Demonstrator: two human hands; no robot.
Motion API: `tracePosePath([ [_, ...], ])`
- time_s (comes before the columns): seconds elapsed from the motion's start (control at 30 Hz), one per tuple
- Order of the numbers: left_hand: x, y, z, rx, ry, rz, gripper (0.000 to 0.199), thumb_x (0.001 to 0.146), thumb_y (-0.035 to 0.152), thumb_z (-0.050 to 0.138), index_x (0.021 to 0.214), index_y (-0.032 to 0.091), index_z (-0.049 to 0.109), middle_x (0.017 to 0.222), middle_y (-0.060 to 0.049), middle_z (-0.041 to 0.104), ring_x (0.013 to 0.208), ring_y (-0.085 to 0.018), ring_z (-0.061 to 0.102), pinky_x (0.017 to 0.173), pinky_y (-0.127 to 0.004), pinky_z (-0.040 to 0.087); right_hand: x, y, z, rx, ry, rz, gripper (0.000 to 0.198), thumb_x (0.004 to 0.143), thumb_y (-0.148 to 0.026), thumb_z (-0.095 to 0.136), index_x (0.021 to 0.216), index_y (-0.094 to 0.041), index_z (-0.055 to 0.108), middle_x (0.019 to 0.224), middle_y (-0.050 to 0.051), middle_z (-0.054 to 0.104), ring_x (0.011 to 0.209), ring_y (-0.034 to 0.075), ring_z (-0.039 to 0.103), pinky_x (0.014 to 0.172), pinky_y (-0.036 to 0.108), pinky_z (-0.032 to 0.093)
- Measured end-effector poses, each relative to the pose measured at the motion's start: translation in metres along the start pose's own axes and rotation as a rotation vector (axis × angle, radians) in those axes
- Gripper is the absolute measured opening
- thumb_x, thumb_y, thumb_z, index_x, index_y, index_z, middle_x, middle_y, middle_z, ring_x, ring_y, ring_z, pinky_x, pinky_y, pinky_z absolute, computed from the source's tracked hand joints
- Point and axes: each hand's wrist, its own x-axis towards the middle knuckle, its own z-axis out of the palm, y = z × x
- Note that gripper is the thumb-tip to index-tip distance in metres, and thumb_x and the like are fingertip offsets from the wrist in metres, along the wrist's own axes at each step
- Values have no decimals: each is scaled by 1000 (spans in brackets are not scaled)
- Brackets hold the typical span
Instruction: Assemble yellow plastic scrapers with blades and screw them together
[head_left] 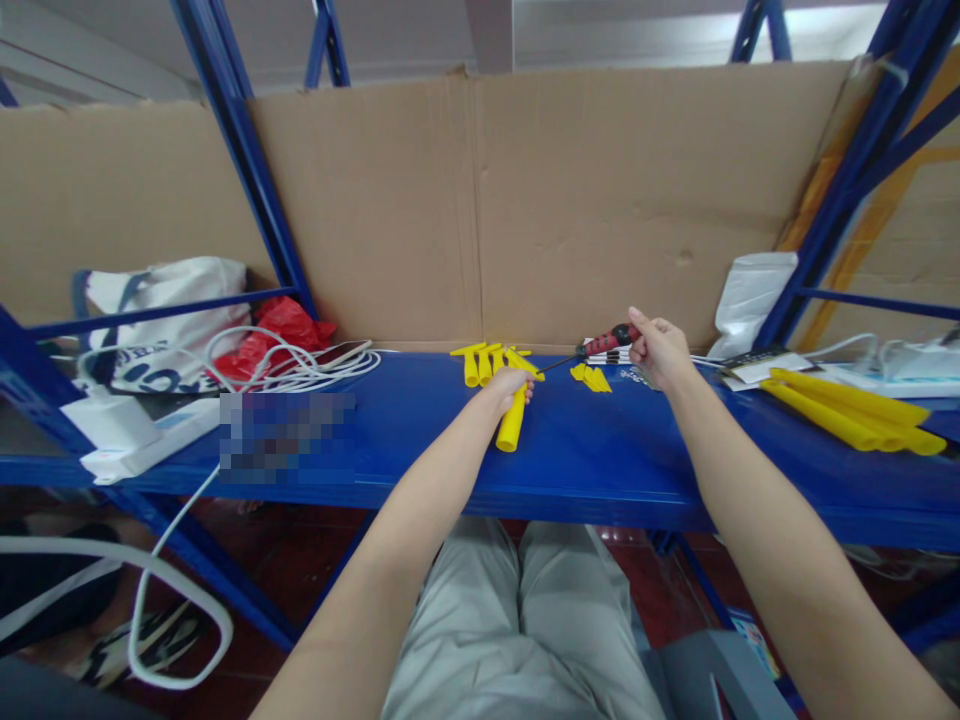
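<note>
My left hand is closed around a yellow tube, its open end tilted toward me over the blue shelf. In my right hand is a screwdriver with a red and black handle, gripped near the handle's end. Its thin dark shaft reaches left to the far end of the tube at my left hand; the tip is hidden there. Just behind my left hand lie several yellow T-shaped pieces. A few small yellow pieces rest below the screwdriver handle.
Longer yellow tubes lie at the right on the blue shelf. A white power strip, coiled white cable, red plastic bag and white cloth bag stand left. Cardboard closes the back.
</note>
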Motion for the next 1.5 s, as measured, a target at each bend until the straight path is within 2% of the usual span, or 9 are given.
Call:
tracePosePath([
  [0.23,-2,1,0,-10,2,6,11,80,4,49,74,14,49,43,5,42,36,-5,37,41,-18,31,1,1,0,-55,36,-18,50,57,-56,72,60,-22,35,35,-10,36,29,6,36,30,19,27],
  [0.4,0,0,0,-9,11,3,11,79,4,49,75,14,49,42,6,42,35,-5,36,41,-18,30,3,4,0,-17,-40,-28,47,56,-55,73,66,-21,42,40,-10,38,31,5,38,31,19,29],
  [0.53,0,0,0,-12,15,2,18,78,2,48,67,15,45,42,6,41,35,-4,36,41,-18,29,4,5,-1,5,-95,-30,45,57,-52,74,72,-20,46,42,-10,41,33,6,41,33,19,30],
  [1.17,-1,-1,1,-36,10,6,22,79,3,49,62,15,43,43,5,42,34,-3,35,39,-17,28,1,3,1,-16,-40,-58,48,59,-52,73,66,-22,35,42,-10,39,32,6,38,33,19,29],
  [1.5,-8,3,2,-13,-13,14,12,80,4,47,74,15,48,43,6,41,35,-5,37,41,-18,30,3,5,1,-30,29,-98,49,59,-56,70,66,-22,34,43,-10,36,33,5,38,33,19,29],
])
